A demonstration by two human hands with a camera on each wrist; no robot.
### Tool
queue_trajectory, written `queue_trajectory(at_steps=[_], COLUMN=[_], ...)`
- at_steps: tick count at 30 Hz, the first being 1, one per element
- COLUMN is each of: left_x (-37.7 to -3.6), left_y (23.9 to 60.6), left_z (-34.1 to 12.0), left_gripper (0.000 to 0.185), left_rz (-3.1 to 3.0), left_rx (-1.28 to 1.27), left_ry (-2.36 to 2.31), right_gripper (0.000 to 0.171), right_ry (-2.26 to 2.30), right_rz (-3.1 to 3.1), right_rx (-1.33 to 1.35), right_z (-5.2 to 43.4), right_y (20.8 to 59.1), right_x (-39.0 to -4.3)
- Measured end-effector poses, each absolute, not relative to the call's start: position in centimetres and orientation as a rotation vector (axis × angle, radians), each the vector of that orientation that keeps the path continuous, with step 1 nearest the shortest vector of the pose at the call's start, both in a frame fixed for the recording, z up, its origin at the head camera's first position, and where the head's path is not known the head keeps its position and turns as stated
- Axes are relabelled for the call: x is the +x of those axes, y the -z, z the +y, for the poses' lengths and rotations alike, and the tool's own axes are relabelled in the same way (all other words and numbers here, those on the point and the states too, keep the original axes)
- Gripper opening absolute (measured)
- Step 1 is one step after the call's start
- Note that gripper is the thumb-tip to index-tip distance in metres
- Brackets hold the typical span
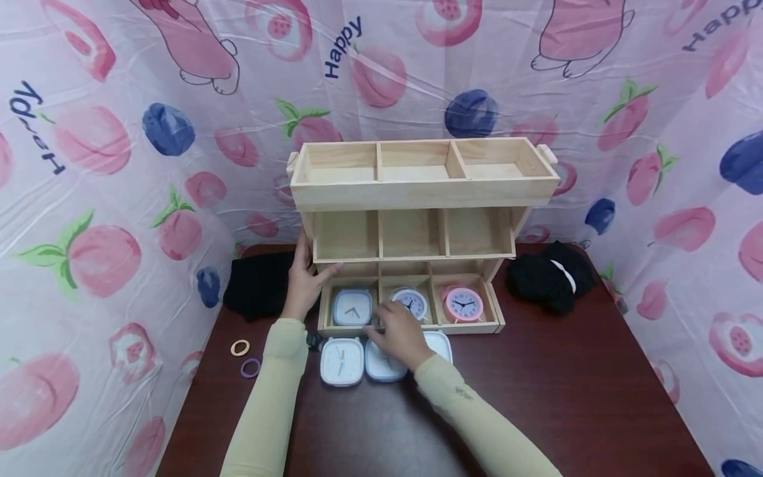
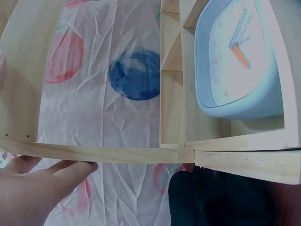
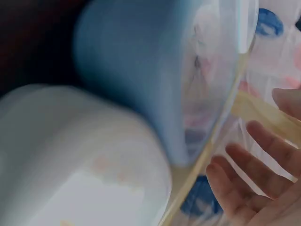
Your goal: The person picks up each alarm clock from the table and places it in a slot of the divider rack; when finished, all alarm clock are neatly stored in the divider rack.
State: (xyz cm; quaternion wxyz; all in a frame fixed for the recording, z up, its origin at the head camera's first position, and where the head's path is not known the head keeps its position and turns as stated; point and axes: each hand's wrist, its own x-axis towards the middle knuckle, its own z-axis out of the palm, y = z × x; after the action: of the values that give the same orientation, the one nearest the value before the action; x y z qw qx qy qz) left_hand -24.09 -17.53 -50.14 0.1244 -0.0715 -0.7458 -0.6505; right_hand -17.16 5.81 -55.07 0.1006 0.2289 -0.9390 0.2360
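Note:
A tiered wooden storage box [image 1: 424, 193] stands at the back of the table. At its left side, my left hand [image 1: 304, 283] holds the edge, fingers along the outer side strip [image 2: 108, 154] and thumb across the front. In the bottom tier sit a square blue clock [image 1: 352, 308], a round white-faced clock [image 1: 415, 303] and a pink round alarm clock [image 1: 463, 304]. My right hand [image 1: 401, 334] is over the front rim, its fingers loosely bent with nothing between them in the right wrist view. Below it are a white square clock [image 1: 342, 362], a light-blue clock [image 1: 381, 366] and a partly hidden clock [image 1: 440, 344].
Black cloth [image 1: 257, 283] lies left of the box, and a black bundle with a white strip [image 1: 551, 275] lies to its right. A yellow ring [image 1: 240, 348] and a purple ring [image 1: 250, 368] are on the table's left side. Printed curtains surround the table.

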Motion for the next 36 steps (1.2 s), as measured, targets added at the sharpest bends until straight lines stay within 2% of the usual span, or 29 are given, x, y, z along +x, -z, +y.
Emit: queue_trajectory(at_steps=[3, 12, 15, 18, 21, 24, 30, 36], left_x=[-24.2, -24.3, -24.3, -24.3, -24.3, -24.3, -24.2, -24.3], left_y=[50.2, 50.2, 50.2, 50.2, 50.3, 50.3, 50.2, 50.2], left_z=[-17.5, -17.7, -17.7, -17.6, -17.6, -17.5, -17.5, -17.5], left_gripper=[0.108, 0.110, 0.110, 0.110, 0.110, 0.110, 0.111, 0.111], left_rz=[-2.166, -2.162, -2.168, -2.168, -2.159, -2.161, -2.164, -2.166], left_rx=[-0.210, -0.217, -0.221, -0.222, -0.217, -0.215, -0.219, -0.219], left_ry=[1.910, 1.895, 1.903, 1.911, 1.912, 1.906, 1.911, 1.906], right_gripper=[0.027, 0.036, 0.047, 0.066, 0.086, 0.098, 0.101, 0.109], right_ry=[-0.747, -0.808, -0.766, -0.701, -0.719, -0.853, -0.998, -1.060], right_rz=[-2.756, -2.922, -2.991, -3.028, -3.045, -3.035, -2.951, -2.893], right_rx=[0.590, 0.307, 0.200, 0.155, 0.154, 0.186, 0.337, 0.445], right_z=[7.7, 14.5, 16.8, 18.7, 19.9, 20.6, 21.3, 20.9], right_y=[54.6, 54.0, 54.1, 54.6, 55.5, 56.8, 59.5, 60.4], right_x=[-15.7, -12.6, -11.5, -10.6, -10.0, -9.7, -9.7, -10.1])
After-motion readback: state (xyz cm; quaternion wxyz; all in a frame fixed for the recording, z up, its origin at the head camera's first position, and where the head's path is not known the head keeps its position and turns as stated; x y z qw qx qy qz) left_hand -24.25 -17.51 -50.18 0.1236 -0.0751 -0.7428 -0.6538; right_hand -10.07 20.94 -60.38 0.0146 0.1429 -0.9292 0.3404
